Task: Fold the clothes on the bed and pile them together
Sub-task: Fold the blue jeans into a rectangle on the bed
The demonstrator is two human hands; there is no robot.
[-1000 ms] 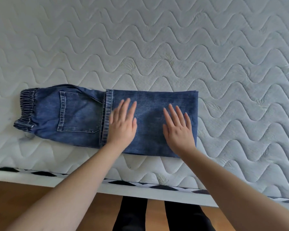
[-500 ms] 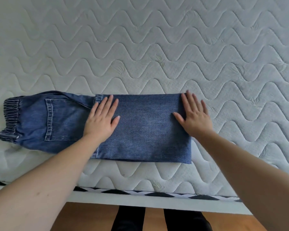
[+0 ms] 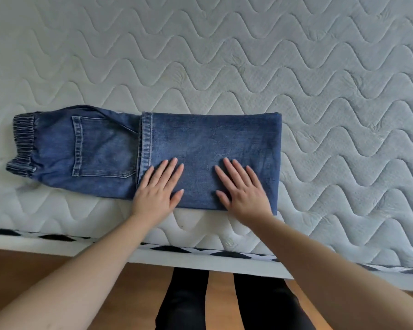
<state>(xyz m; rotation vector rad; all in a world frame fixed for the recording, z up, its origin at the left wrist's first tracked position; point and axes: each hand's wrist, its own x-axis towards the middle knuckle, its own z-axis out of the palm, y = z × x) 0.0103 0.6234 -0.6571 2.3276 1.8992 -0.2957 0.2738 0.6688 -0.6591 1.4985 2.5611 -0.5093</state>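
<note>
A pair of dark blue jeans (image 3: 100, 151) lies flat near the front edge of the mattress, waistband to the left. The legs are folded back over the seat, so the hem runs just right of the back pocket. My left hand (image 3: 159, 189) presses flat on the folded part near the hem, fingers straight. Flat on the right half of the same layer rests my right hand (image 3: 242, 189), fingers spread. Neither hand grips the cloth.
The white quilted mattress (image 3: 248, 67) fills the view beyond and to the right of the jeans. Its front edge with black-and-white trim (image 3: 200, 250) runs below my hands. Beneath that are a wooden floor and my dark-trousered legs (image 3: 184, 301).
Both hands slid across the folded layer: the right hand went out to the far right corner, then back to the near edge; the left moved from the hem's upper part toward the near edge.
</note>
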